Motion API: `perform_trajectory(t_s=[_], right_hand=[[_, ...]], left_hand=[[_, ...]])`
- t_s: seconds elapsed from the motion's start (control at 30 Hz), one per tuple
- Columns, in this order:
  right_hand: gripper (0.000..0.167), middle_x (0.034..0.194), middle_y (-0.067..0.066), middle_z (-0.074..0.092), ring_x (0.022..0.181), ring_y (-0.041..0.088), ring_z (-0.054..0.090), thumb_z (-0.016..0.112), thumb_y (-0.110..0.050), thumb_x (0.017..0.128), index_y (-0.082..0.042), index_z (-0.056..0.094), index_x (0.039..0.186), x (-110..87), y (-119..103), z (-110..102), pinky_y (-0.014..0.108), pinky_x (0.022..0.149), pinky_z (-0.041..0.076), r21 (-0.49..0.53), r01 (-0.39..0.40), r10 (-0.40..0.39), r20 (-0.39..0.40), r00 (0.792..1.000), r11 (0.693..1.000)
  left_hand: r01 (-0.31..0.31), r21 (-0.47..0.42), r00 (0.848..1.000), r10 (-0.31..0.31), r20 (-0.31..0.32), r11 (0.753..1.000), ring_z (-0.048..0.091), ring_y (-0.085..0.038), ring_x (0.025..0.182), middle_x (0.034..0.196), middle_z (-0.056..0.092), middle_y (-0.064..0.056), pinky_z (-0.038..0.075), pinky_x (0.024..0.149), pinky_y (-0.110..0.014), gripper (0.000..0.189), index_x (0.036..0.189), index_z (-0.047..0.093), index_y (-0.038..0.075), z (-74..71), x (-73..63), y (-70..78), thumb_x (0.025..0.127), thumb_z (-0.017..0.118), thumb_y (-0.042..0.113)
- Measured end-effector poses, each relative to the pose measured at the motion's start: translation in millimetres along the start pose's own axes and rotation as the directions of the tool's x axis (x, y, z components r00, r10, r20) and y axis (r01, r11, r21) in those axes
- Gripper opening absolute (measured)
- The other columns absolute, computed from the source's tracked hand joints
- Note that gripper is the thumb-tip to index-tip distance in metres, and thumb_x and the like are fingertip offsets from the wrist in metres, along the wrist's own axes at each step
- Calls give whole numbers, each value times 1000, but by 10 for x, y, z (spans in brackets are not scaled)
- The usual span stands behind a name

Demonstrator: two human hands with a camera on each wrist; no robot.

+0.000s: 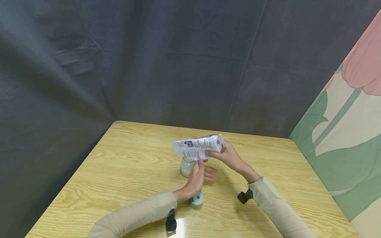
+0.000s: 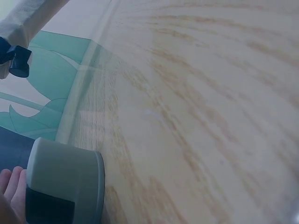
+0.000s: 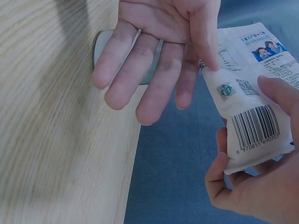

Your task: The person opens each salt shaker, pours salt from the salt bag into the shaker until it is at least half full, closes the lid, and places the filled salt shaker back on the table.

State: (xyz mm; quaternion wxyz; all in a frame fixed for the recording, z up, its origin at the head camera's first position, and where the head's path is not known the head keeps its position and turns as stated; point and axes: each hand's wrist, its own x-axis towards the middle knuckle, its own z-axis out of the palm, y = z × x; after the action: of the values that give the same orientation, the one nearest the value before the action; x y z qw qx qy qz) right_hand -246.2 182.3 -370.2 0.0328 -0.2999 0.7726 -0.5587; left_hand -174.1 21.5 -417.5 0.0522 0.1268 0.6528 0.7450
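Note:
My right hand [image 1: 230, 158] grips a white printed plastic bag [image 1: 202, 147], fingers below and thumb on top. The bag lies tilted on its side, its left end above a small glass jar [image 1: 186, 167] with white contents. In the right wrist view the bag's barcode [image 3: 256, 127] faces the camera. My left hand [image 1: 196, 178] is beside the jar, fingers straight and spread, its thumb against the bag's underside. Behind those fingers the jar [image 3: 103, 44] shows only in part. A grey-green round lid-like piece [image 1: 196, 200] sits on the table close to my left wrist.
The wooden table [image 1: 143, 158] extends to both sides of the hands. A dark curtain [image 1: 178, 66] hangs behind it, and a flower-painted wall [image 1: 342, 132] stands on the right. Black wrist cameras [image 1: 171, 221] hang beneath both sleeves, close over the tabletop.

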Motion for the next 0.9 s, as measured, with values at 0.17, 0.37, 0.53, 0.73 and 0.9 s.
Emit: perform_trajectory(t_s=[0.17,0.37,0.53,0.73,0.9], right_hand=[[47,126,10,64,111,25,64,73,-4,91,-10,55,134,-4,0,1,38,87,59,3,-5,5,-1,1000,1000],[47,126,11,64,111,26,65,72,-2,91,-9,55,134,0,1,-1,37,85,60,11,-1,1,0,1000,1000],[48,127,13,64,111,27,64,71,0,91,-8,54,134,2,-6,-2,37,84,60,23,9,-9,2,1000,1000],[48,127,14,64,111,27,64,71,1,91,-8,54,134,2,-7,-2,38,85,60,26,16,-16,1,1000,1000],[47,126,13,64,111,26,65,71,0,91,-8,54,134,-2,-12,-1,37,84,60,18,13,-13,-1,1000,1000]], left_hand=[[-4,6,1000,4,2,1000,66,-49,94,107,64,-32,60,82,-51,41,127,36,-7,0,2,-1,112,12,22],[-4,12,1000,4,5,1000,66,-49,94,108,64,-31,61,81,-49,41,128,36,-7,4,-2,2,112,12,21],[3,9,1000,-3,0,1000,66,-49,94,107,64,-31,61,81,-48,40,128,37,-6,7,-4,3,112,13,21],[9,2,1000,-9,-2,1000,65,-50,93,107,64,-31,61,81,-48,38,128,37,-6,9,-4,2,112,14,20],[4,3,1000,-4,-1,1000,65,-50,93,107,64,-31,61,81,-49,38,128,37,-7,9,-8,0,112,15,19]])
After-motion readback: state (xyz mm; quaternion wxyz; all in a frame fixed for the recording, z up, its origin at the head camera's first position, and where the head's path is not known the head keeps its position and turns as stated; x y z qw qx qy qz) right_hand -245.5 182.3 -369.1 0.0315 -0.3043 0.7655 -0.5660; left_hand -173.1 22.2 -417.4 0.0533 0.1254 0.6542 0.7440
